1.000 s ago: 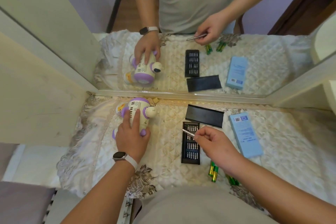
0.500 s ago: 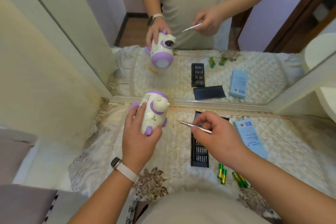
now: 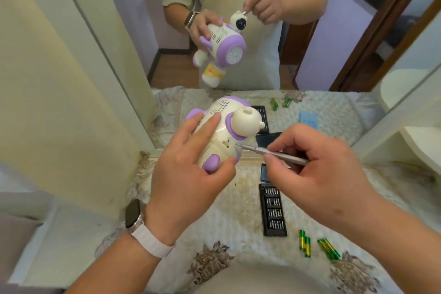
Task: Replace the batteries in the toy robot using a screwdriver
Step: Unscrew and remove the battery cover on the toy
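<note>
My left hand [image 3: 188, 174] grips the cream and purple toy robot [image 3: 226, 126] and holds it up above the table, its back turned toward me. My right hand [image 3: 317, 169] pinches a thin silver screwdriver [image 3: 269, 151] whose tip touches the robot's back near a small hole. Green batteries [image 3: 305, 243] lie on the cloth at the lower right, with a second group [image 3: 329, 248] beside them.
A black bit case [image 3: 273, 210] lies open on the quilted cloth [image 3: 226, 217], its black lid [image 3: 268, 138] behind it near the mirror [image 3: 310, 55]. The mirror reflects the person, the toy and a blue box. A cream cabinet wall [image 3: 59, 102] stands at the left.
My left hand has lifted the robot off the table and tilted it toward me. My right hand brought the screwdriver's tip to the robot's back. The view has moved closer.
</note>
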The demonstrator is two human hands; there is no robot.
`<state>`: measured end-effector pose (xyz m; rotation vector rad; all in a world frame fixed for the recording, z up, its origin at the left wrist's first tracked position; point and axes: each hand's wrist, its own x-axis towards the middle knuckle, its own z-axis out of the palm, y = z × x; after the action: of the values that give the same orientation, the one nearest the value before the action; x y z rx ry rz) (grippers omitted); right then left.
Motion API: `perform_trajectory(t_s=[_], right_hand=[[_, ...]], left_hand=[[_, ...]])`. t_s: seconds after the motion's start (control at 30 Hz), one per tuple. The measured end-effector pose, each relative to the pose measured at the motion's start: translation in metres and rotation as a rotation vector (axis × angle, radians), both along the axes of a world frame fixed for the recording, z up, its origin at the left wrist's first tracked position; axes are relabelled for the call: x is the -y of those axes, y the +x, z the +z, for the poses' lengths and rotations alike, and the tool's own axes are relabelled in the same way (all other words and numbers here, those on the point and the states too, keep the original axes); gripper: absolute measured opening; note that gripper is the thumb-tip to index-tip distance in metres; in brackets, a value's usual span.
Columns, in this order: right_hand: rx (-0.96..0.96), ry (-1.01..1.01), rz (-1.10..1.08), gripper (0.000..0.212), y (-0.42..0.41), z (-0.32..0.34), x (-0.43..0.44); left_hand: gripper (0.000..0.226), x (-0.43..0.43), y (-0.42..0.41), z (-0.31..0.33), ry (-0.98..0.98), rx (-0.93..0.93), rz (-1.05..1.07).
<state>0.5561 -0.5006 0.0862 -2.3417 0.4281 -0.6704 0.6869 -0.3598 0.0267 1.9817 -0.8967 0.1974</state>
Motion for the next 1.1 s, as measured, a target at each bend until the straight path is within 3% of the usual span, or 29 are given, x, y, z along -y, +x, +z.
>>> perform_trajectory(t_s=[0.7, 1.1], right_hand=[[0.124, -0.105, 0.005, 0.008, 0.016, 0.035, -0.023], [0.076, -0.229, 0.016, 0.009, 0.021, 0.042, -0.028]], left_hand=[[0.067, -0.012, 0.016, 0.044, -0.076, 0.143, -0.022], [0.061, -0.012, 0.017, 0.05, 0.053, 0.363, 0.091]])
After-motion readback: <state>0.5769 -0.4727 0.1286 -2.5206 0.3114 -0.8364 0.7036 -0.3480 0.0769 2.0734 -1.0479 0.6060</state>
